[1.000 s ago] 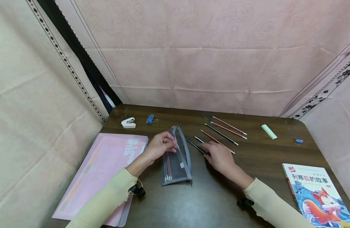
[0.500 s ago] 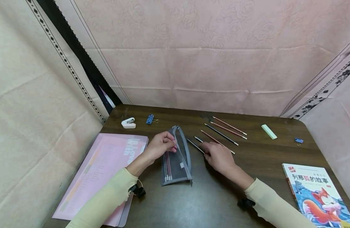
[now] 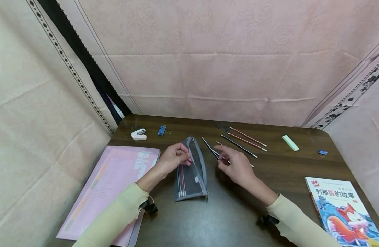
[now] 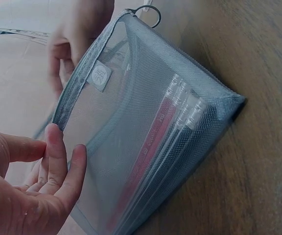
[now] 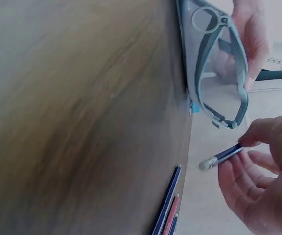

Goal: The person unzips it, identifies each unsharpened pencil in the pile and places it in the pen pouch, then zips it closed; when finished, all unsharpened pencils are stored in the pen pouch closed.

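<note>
A grey mesh zip pencil case (image 3: 192, 187) stands on the table with its zipped mouth spread apart. My left hand (image 3: 172, 159) pinches the rim of that mouth. Through the mesh in the left wrist view show a red pencil (image 4: 155, 127) and dark pencils with pale ends. To the right of the case, my right hand (image 3: 237, 166) holds a dark blue pencil (image 5: 227, 153) between thumb and fingers, its white end facing the right wrist camera. Another pencil lies under this hand, mostly hidden. Beyond the hand lie several red and dark pencils (image 3: 242, 145).
A pink folder (image 3: 112, 185) lies at left, partly under the left sleeve. A white stapler (image 3: 138, 134) and blue binder clip (image 3: 162, 129) are at the back left. At right are a pale green eraser-like bar (image 3: 290, 142), a second blue clip (image 3: 322, 152) and a picture book (image 3: 345, 209).
My right hand has lifted the dark pencil off the table, its far tip swinging up towards the back. The left hand and the pencil case stay where they were.
</note>
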### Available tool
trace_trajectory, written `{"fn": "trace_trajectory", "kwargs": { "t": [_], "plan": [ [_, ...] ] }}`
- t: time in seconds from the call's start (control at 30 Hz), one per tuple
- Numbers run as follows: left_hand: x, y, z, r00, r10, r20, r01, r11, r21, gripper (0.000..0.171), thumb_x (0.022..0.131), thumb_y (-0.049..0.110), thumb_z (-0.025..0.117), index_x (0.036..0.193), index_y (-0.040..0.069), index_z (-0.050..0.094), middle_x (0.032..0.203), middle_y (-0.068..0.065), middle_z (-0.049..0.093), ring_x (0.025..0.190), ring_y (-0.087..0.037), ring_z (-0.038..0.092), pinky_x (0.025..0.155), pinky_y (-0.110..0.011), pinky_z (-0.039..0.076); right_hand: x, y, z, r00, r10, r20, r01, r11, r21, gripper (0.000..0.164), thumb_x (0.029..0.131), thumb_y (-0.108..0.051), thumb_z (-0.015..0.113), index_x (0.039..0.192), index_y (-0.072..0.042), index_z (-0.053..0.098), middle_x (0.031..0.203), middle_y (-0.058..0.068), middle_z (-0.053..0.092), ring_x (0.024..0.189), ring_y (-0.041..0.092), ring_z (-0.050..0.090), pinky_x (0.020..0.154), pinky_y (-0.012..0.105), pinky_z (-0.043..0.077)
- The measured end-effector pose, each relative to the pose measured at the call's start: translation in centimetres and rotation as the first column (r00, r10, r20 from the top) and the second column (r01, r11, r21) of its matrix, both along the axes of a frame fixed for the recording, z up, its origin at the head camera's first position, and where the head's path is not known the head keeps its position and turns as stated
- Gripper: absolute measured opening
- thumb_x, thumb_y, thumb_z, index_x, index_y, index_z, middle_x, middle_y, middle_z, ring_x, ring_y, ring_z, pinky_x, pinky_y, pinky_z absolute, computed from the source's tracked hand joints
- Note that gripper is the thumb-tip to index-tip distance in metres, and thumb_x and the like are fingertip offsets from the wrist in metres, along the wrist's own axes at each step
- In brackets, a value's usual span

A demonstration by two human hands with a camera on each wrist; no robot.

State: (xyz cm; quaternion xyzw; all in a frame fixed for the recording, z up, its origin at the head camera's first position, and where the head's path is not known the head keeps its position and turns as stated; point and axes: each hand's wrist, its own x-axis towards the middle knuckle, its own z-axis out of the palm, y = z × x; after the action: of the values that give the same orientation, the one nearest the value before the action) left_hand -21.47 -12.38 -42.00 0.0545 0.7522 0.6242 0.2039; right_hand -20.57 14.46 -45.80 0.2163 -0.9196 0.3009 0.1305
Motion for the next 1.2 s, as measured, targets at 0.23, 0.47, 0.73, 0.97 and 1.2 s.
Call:
{"fn": "trace_trajectory", "kwargs": {
  "t": [0.23, 0.47, 0.73, 0.97, 1.2],
  "plan": [
    [0.3, 0.0, 0.3, 1.000, 0.010, 0.003, -0.010, 1.000, 0.014, 0.024, 0.094, 0.011, 0.059, 0.112, -0.002, 0.051, 0.101, -0.021, 0.069, 0.088, -0.030, 0.070, 0.092, -0.044, 0.056, 0.4, -0.6, 0.8, 0.995, 0.079, 0.062, -0.060, 0.962, -0.265, 0.040, 0.084, -0.009, 0.068, 0.120, -0.027, 0.061, 0.085, -0.010, 0.062, 0.074, 0.006, 0.062, 0.062, 0.031, 0.056],
    [0.2, 0.1, 0.2, 1.000, 0.009, -0.001, -0.009, 1.000, 0.016, 0.023, 0.094, 0.011, 0.059, 0.111, -0.002, 0.051, 0.101, -0.021, 0.069, 0.088, -0.030, 0.070, 0.091, -0.043, 0.056, 1.0, -1.5, 2.6, 0.964, 0.115, 0.239, 0.034, 0.839, -0.544, 0.041, 0.084, -0.001, 0.067, 0.118, -0.022, 0.055, 0.099, 0.010, 0.063, 0.080, 0.022, 0.065, 0.054, 0.036, 0.058],
    [0.3, 0.2, 0.3, 1.000, 0.006, -0.005, -0.006, 0.999, 0.033, 0.023, 0.095, 0.010, 0.058, 0.111, -0.004, 0.050, 0.103, -0.025, 0.067, 0.087, -0.029, 0.070, 0.093, -0.047, 0.055, 2.1, -2.9, 4.6, 0.952, 0.154, 0.263, 0.072, 0.725, -0.685, 0.040, 0.086, 0.003, 0.064, 0.123, -0.001, 0.049, 0.106, 0.027, 0.062, 0.082, 0.034, 0.065, 0.057, 0.050, 0.058],
    [0.3, 0.3, 0.3, 1.000, 0.004, -0.008, -0.004, 1.000, 0.023, 0.023, 0.095, 0.011, 0.058, 0.112, -0.003, 0.051, 0.103, -0.024, 0.067, 0.090, -0.033, 0.070, 0.092, -0.045, 0.056, 1.3, -3.8, 1.7, 0.918, 0.240, 0.315, 0.127, 0.575, -0.808, 0.041, 0.089, 0.000, 0.063, 0.125, -0.004, 0.044, 0.107, 0.018, 0.061, 0.081, 0.024, 0.064, 0.061, 0.049, 0.060],
    [0.2, 0.4, 0.4, 1.000, 0.007, -0.002, -0.007, 1.000, 0.031, 0.022, 0.095, 0.011, 0.058, 0.112, -0.002, 0.051, 0.103, -0.025, 0.066, 0.088, -0.029, 0.070, 0.096, -0.050, 0.052, 1.2, -4.9, -0.4, 0.858, 0.265, 0.440, 0.177, 0.651, -0.738, 0.042, 0.088, 0.000, 0.064, 0.125, -0.009, 0.045, 0.112, 0.026, 0.059, 0.077, 0.027, 0.066, 0.061, 0.051, 0.059]
  ]
}}
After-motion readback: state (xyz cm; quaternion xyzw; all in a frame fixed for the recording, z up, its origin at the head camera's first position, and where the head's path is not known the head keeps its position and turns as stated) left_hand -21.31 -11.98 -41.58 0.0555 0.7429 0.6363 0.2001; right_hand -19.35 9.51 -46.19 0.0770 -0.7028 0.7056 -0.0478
